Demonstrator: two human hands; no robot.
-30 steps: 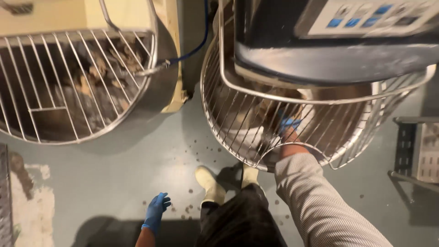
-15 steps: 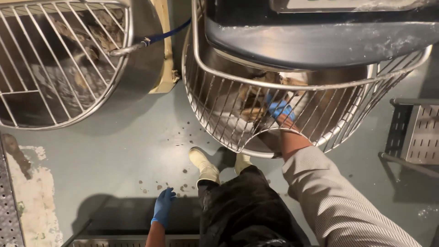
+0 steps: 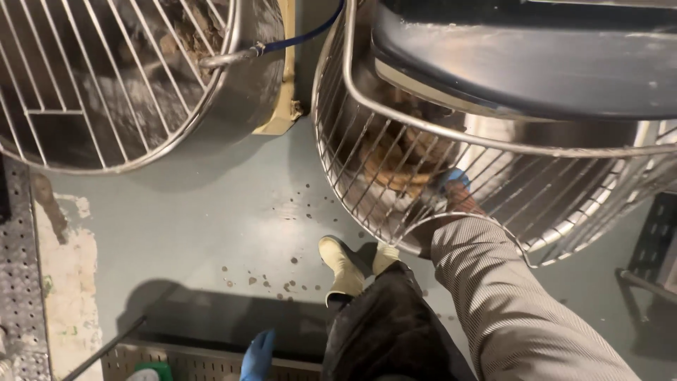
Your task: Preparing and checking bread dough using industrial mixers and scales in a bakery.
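Fingers of the right hand (image 3: 455,182), in a blue glove, reach through an opening at the lower edge of the wire guard (image 3: 395,169) into the steel mixer bowl (image 3: 508,141); whether they are closed on anything or merely touching I cannot tell, since the bars and the striped sleeve (image 3: 508,296) cover most of the hand. Just beyond the fingertips, inside the bowl, lies a brown lump of dough (image 3: 398,152), resting against the bowl's near wall. It looks soft and sticky, heavy for its size, likely to stretch and cling rather than lift cleanly, so a hold from beneath with a cupped palm would probably serve better than a pinch at the top. The left hand (image 3: 258,355), also blue-gloved, hangs low, well apart from the bowl, open and holding nothing. Below the bowl stand pale boots (image 3: 345,264) on a speckled grey floor (image 3: 211,233). Left of the bowl sits a second guarded bowl (image 3: 233,92).
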